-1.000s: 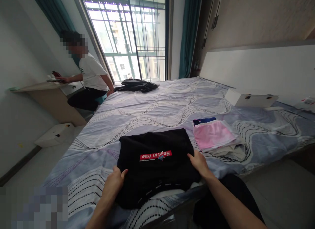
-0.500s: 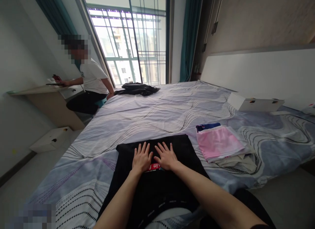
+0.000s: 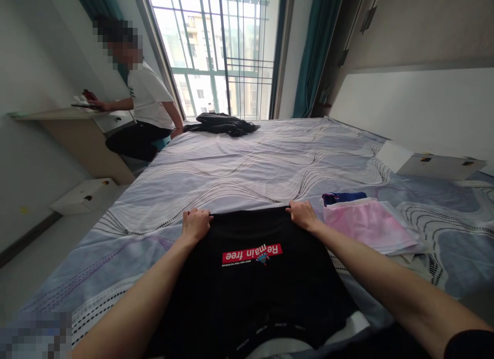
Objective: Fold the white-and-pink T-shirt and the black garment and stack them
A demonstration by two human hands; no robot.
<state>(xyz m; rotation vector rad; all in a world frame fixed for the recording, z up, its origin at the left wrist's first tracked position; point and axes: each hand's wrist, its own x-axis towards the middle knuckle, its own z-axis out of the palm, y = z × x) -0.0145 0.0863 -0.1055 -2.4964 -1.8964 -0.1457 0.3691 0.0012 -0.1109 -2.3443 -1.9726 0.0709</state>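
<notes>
A black T-shirt (image 3: 262,292) lies on the bed in front of me, its neckline towards me. The red "Remain free" print on it reads upside down. My left hand (image 3: 196,224) is closed on the far left corner of the shirt, and my right hand (image 3: 303,214) grips the far right corner. Between them the far edge runs almost straight. To the right of my right hand sits a stack of folded clothes (image 3: 366,222), with pink and white cloth on top and dark blue behind.
The bed (image 3: 239,168) has a wavy-patterned sheet. On it are a dark heap of cloth (image 3: 226,125) at the far edge and a white box (image 3: 428,161) by the headboard. A person (image 3: 150,96) sits at the desk (image 3: 69,112) on the left; another white box (image 3: 83,197) stands on the floor.
My hands have moved from lying flat on the shirt's middle outward to its far corners and closed there. The whole print now shows. My view has shifted slightly.
</notes>
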